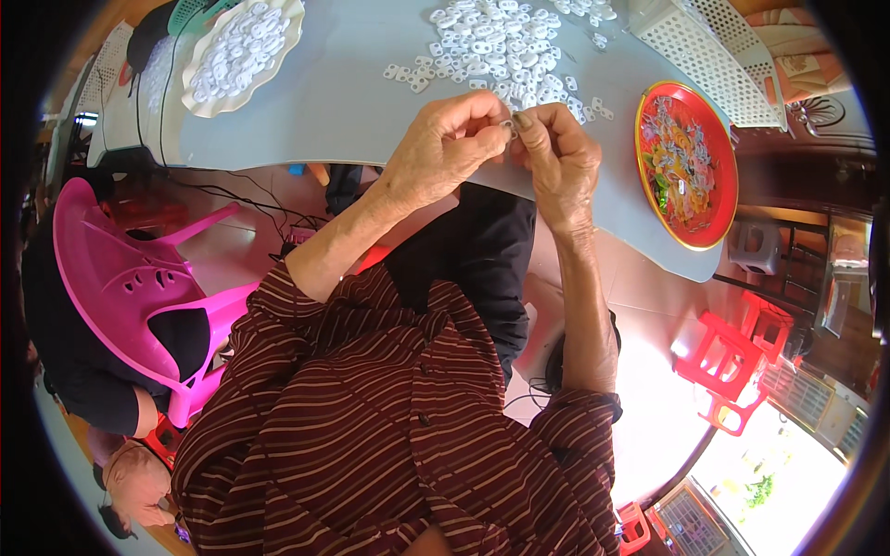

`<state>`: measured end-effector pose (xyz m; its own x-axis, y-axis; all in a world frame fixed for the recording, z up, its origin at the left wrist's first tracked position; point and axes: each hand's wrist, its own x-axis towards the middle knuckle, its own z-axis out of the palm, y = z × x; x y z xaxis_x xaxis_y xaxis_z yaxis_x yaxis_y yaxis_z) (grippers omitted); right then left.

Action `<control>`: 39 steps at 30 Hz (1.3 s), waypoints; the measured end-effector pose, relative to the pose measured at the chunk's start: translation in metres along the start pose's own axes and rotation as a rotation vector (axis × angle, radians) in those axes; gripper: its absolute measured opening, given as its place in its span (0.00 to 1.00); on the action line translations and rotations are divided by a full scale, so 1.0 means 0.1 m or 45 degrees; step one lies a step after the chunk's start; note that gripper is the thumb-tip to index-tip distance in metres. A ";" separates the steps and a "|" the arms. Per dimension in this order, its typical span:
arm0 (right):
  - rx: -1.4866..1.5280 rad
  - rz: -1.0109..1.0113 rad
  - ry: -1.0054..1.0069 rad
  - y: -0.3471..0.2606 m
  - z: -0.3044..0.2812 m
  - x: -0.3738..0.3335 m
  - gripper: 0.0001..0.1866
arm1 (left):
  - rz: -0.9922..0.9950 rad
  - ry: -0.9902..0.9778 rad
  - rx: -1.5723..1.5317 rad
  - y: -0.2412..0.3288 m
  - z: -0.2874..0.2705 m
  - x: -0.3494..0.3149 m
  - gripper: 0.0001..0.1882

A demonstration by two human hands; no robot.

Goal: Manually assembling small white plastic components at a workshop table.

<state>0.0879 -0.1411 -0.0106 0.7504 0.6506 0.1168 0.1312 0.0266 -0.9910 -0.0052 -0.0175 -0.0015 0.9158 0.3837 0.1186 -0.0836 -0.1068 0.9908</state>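
Observation:
My left hand point(454, 141) and my right hand point(559, 159) meet above the table's near edge, thumbs and fingertips pinched together. Between them is a tiny greyish, ring-like piece point(511, 130), mostly covered by the fingertips, so its exact kind does not show. Just beyond my hands lies a heap of small white plastic pieces with holes point(491, 42), some joined in pairs or lying loose at its edges. To the right of my right hand, a round red tray with a gold rim point(684, 236) holds scattered small, thin metal-looking bits over a flowered pattern.
A scalloped cream dish point(206, 104) heaped with similar white pieces stands at the far left of the grey table point(343, 102). A white perforated basket point(709, 56) is at the far right. A pink chair point(111, 250) with a person sits left; red stools point(718, 352) stand right.

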 end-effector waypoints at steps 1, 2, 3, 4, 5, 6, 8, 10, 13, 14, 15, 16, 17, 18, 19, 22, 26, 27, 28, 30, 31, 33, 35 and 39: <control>-0.001 0.004 0.001 -0.01 0.02 -0.01 0.10 | 0.035 -0.005 0.063 -0.01 0.00 0.00 0.05; -0.093 -0.032 0.064 -0.05 0.04 -0.01 0.10 | 0.032 -0.007 0.061 0.00 0.02 -0.01 0.05; -0.185 -0.070 0.125 -0.07 0.05 -0.01 0.10 | 0.037 0.030 0.146 0.04 0.07 -0.01 0.06; -0.185 -0.070 0.125 -0.05 0.05 0.00 0.10 | 0.042 0.066 0.232 0.07 0.10 -0.02 0.07; -0.130 -0.040 0.134 -0.03 0.04 0.00 0.10 | 0.043 0.066 0.231 0.07 0.11 -0.02 0.07; -0.075 -0.012 0.141 -0.01 0.04 0.01 0.11 | 0.009 0.061 0.227 0.07 0.10 -0.01 0.06; 0.094 0.057 0.052 -0.04 -0.03 0.03 0.11 | -0.023 0.056 0.223 0.04 0.09 -0.01 0.06; 0.263 0.124 -0.040 -0.08 -0.05 0.05 0.12 | 0.035 0.072 -0.010 -0.03 0.05 0.02 0.04; 0.255 0.123 -0.027 -0.09 -0.05 0.03 0.13 | -0.011 0.048 -0.077 -0.01 0.04 0.02 0.05; 0.233 0.114 -0.042 -0.05 -0.05 0.03 0.12 | -0.013 0.049 -0.076 -0.02 0.05 0.01 0.05; 0.210 0.096 -0.058 -0.03 -0.04 0.04 0.12 | -0.025 0.045 -0.095 -0.03 0.04 0.01 0.05; 0.212 0.090 -0.061 -0.01 -0.04 0.04 0.12 | -0.038 0.040 -0.114 -0.04 0.03 0.01 0.05; 0.200 0.091 -0.034 -0.01 -0.03 0.04 0.12 | -0.033 0.044 -0.110 -0.04 0.04 0.01 0.05; 0.192 0.100 -0.010 0.01 -0.02 0.04 0.12 | -0.033 0.042 -0.134 -0.03 0.06 0.00 0.06; 0.197 0.102 -0.016 0.02 -0.01 0.03 0.12 | -0.032 0.040 -0.158 -0.03 0.08 0.00 0.07; 0.132 0.093 0.085 0.03 0.03 0.02 0.11 | 0.007 0.084 -0.182 -0.07 0.13 0.00 0.06; 0.161 0.079 0.166 0.03 0.06 -0.01 0.12 | 0.053 0.104 -0.267 -0.12 0.20 0.00 0.05; 0.165 0.075 0.196 0.03 0.05 0.00 0.13 | 0.048 0.098 -0.278 -0.12 0.21 0.01 0.05; 0.162 0.069 0.204 0.02 0.05 0.01 0.13 | 0.054 0.090 -0.280 -0.11 0.22 0.02 0.05; 0.222 0.101 0.204 -0.03 0.05 0.01 0.11 | 0.033 0.114 -0.258 -0.07 0.24 0.03 0.06; 0.216 0.092 0.219 -0.04 0.06 0.00 0.11 | 0.042 0.098 -0.264 -0.07 0.25 0.03 0.06; 0.421 0.003 0.123 -0.02 0.07 -0.01 0.08 | 0.098 0.160 -0.371 -0.10 0.24 0.03 0.07; 0.349 -0.008 0.097 0.04 0.01 -0.02 0.06 | 0.065 0.134 -0.252 -0.11 0.19 0.01 0.08; 0.193 -0.076 0.090 -0.02 -0.07 -0.03 0.05 | 0.093 0.006 0.172 0.04 0.07 0.12 0.08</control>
<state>0.0898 -0.1490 -0.0087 0.7883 0.5898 0.1749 0.0818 0.1814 -0.9800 0.0079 -0.0195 0.0038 0.9073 0.3748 0.1908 -0.0961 -0.2569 0.9616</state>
